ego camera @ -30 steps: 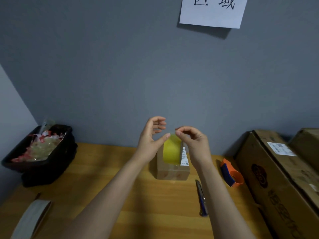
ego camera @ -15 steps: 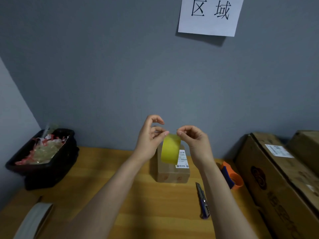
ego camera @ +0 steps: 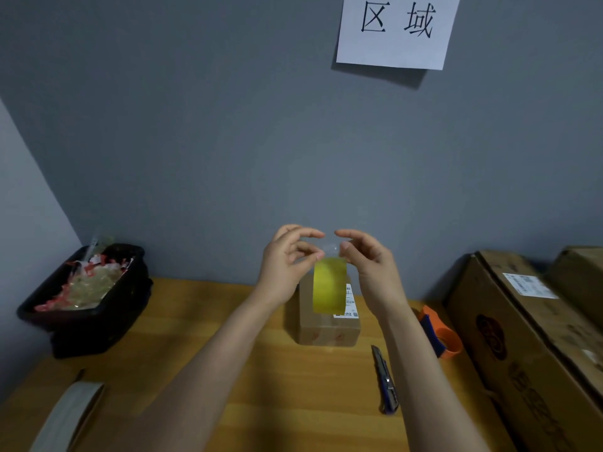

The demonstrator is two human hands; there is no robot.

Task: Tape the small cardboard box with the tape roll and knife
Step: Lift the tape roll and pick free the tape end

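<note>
A yellow tape roll [ego camera: 329, 285] is held upright in the air between my two hands, above and in front of the small cardboard box [ego camera: 328, 331]. My left hand [ego camera: 288, 262] and my right hand [ego camera: 368, 265] both pinch at the top of the roll, where a clear end of tape shows between the fingertips. The box stands on the wooden table [ego camera: 261, 386] and carries a white label. A blue utility knife [ego camera: 385, 380] lies on the table to the right of the box, beside my right forearm.
An orange and blue tape dispenser [ego camera: 440, 337] sits at the right, next to large cardboard boxes [ego camera: 528, 347]. A black bin [ego camera: 88, 301] of tape scraps stands at the back left. A pale tape roll [ego camera: 68, 415] lies at the near left. A paper sign [ego camera: 396, 31] hangs on the grey wall.
Both hands have risen a little with the tape roll. The fingertips have closed in at the roll's top, and a short clear end of tape now shows between them.
</note>
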